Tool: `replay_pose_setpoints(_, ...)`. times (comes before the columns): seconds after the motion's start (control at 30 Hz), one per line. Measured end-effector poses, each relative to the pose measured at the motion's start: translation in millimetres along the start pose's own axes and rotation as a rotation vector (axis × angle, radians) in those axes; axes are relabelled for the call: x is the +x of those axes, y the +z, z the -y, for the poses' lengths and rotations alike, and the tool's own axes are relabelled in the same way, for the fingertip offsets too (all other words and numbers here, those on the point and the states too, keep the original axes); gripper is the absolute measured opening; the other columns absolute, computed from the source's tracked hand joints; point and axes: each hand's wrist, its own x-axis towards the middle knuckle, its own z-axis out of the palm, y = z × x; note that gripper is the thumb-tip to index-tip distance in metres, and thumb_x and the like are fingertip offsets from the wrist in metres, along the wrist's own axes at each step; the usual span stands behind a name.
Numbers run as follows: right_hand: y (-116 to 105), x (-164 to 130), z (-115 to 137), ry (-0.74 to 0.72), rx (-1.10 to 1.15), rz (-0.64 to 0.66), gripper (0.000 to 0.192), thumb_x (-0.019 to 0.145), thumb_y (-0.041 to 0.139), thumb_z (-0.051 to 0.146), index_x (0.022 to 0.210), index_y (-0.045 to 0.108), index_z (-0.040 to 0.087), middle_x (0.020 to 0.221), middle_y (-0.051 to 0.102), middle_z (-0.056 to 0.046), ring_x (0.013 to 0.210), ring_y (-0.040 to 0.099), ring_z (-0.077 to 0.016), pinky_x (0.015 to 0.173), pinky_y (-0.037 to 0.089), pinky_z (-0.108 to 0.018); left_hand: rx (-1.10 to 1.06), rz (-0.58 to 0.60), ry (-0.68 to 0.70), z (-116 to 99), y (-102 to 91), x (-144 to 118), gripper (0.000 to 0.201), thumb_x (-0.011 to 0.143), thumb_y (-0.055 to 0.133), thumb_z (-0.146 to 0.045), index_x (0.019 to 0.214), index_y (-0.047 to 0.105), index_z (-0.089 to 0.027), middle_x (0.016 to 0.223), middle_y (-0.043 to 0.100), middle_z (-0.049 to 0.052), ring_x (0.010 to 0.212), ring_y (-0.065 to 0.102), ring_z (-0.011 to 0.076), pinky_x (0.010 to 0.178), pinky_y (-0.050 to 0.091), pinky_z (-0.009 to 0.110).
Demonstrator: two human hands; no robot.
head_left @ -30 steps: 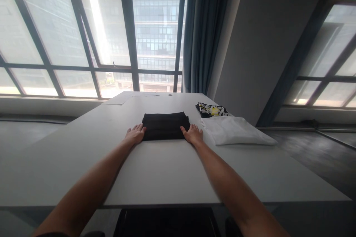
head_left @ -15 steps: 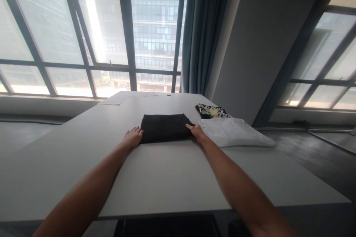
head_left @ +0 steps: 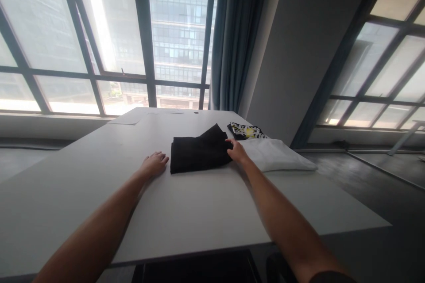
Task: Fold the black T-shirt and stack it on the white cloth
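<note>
A folded black cloth garment (head_left: 199,152) lies on the white table (head_left: 186,212), its exact kind not visible. My right hand (head_left: 237,150) grips its right edge between thumb and fingers, and the far right part rises into a peak. Just left of the garment, my left hand (head_left: 154,163) rests on the tabletop with its fingers stretched out, a small gap from the cloth. Beside my right hand lies a folded white cloth (head_left: 277,154). Behind that is a folded black cloth with a white and yellow print (head_left: 247,131).
Thin paper sheets (head_left: 128,119) lie toward the far left of the table, and a small dark round spot (head_left: 196,112) is near its far edge. Beyond stand windows, a blue-grey curtain (head_left: 229,40) and a slanting grey pillar (head_left: 285,53). A dark seat (head_left: 199,269) is below the front edge.
The black garment's far right part has been lifted into a peak by my right hand. My left hand has come away from its left edge. The view has turned slightly right.
</note>
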Motion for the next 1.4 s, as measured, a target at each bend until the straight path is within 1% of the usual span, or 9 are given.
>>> replay_pose_setpoints(0.1,2,-4,-14,0.134,-0.055,0.087,0.06,0.063,0.056,0.004,0.12,0.069,0.018,0.121,0.072,-0.008,0.117,0.064,-0.0224,0.105,0.047,-0.034,0.001,0.008,-0.005,2,2.2,1,0.058,0.098,0.028,-0.047,0.139,0.056,-0.017,0.157,0.042,0.016,0.146,0.035,0.0304,0.117,0.029,0.05)
replay_pose_setpoints(0.23,2,-3,-12,0.198,-0.085,0.107,0.063,0.066,0.056,0.005,0.127,0.068,0.014,0.13,0.068,-0.009,0.123,0.061,-0.0221,0.107,0.045,-0.03,0.018,0.01,0.002,4,5.2,3,0.059,0.097,0.029,-0.048,0.141,0.055,-0.018,0.157,0.041,0.016,0.147,0.034,0.0305,0.117,0.029,0.05)
replay_pose_setpoints(0.4,-6,0,-4,0.268,-0.075,0.049,0.06,0.067,0.056,0.006,0.125,0.07,0.018,0.128,0.07,-0.007,0.124,0.061,-0.022,0.108,0.044,-0.031,0.044,0.031,0.013,4,4.6,3,0.06,0.097,0.029,-0.049,0.144,0.052,-0.019,0.159,0.037,0.015,0.149,0.031,0.031,0.117,0.029,0.051)
replay_pose_setpoints(0.5,-8,-2,-7,0.329,-0.114,0.07,0.058,0.066,0.058,0.006,0.122,0.072,0.016,0.126,0.071,-0.009,0.124,0.061,-0.0238,0.108,0.043,-0.031,0.059,0.062,0.004,2,2.6,2,0.061,0.097,0.028,-0.051,0.146,0.049,-0.02,0.161,0.034,0.014,0.15,0.028,0.0303,0.118,0.027,0.05)
replay_pose_setpoints(0.67,-8,-3,-4,0.317,-0.133,0.05,0.057,0.068,0.059,0.007,0.123,0.072,0.014,0.125,0.071,-0.011,0.123,0.062,-0.0244,0.107,0.045,-0.03,0.079,0.097,0.004,0,0.4,-1,0.066,0.098,0.023,-0.052,0.15,0.043,-0.017,0.164,0.028,0.014,0.152,0.022,0.0291,0.12,0.022,0.05)
replay_pose_setpoints(0.77,-17,6,8,0.22,-0.161,0.042,0.061,0.067,0.058,0.006,0.127,0.07,0.014,0.127,0.07,-0.01,0.124,0.061,-0.0247,0.108,0.044,-0.03,0.075,0.092,0.0,0,-0.1,-2,0.066,0.098,0.024,-0.053,0.151,0.042,-0.017,0.163,0.028,0.013,0.152,0.023,0.0285,0.12,0.021,0.049)
replay_pose_setpoints(0.9,-49,30,25,0.031,-0.214,0.01,0.065,0.067,0.057,0.006,0.131,0.068,0.015,0.129,0.069,-0.008,0.127,0.058,-0.026,0.113,0.041,-0.033,0.077,0.105,-0.001,0,-0.6,-2,0.066,0.098,0.025,-0.052,0.151,0.041,-0.016,0.164,0.028,0.014,0.152,0.022,0.0287,0.12,0.022,0.049)
replay_pose_setpoints(1.03,-93,49,29,-0.106,-0.27,0.009,0.064,0.072,0.055,0.006,0.133,0.067,0.019,0.131,0.067,-0.003,0.128,0.058,-0.0245,0.115,0.04,-0.035,0.082,0.107,0.004,0,0.3,-1,0.065,0.098,0.027,-0.051,0.151,0.042,-0.017,0.163,0.028,0.014,0.152,0.023,0.0292,0.119,0.024,0.049)
replay_pose_setpoints(1.4,-185,55,-4,-0.051,-0.458,-0.093,0.059,0.077,0.052,0.006,0.132,0.067,0.019,0.123,0.072,-0.008,0.116,0.066,-0.025,0.106,0.046,-0.037,0.105,0.103,0.003,-3,-2.4,-4,0.067,0.096,0.028,-0.052,0.152,0.041,-0.016,0.163,0.029,0.013,0.152,0.024,0.0284,0.12,0.024,0.049)
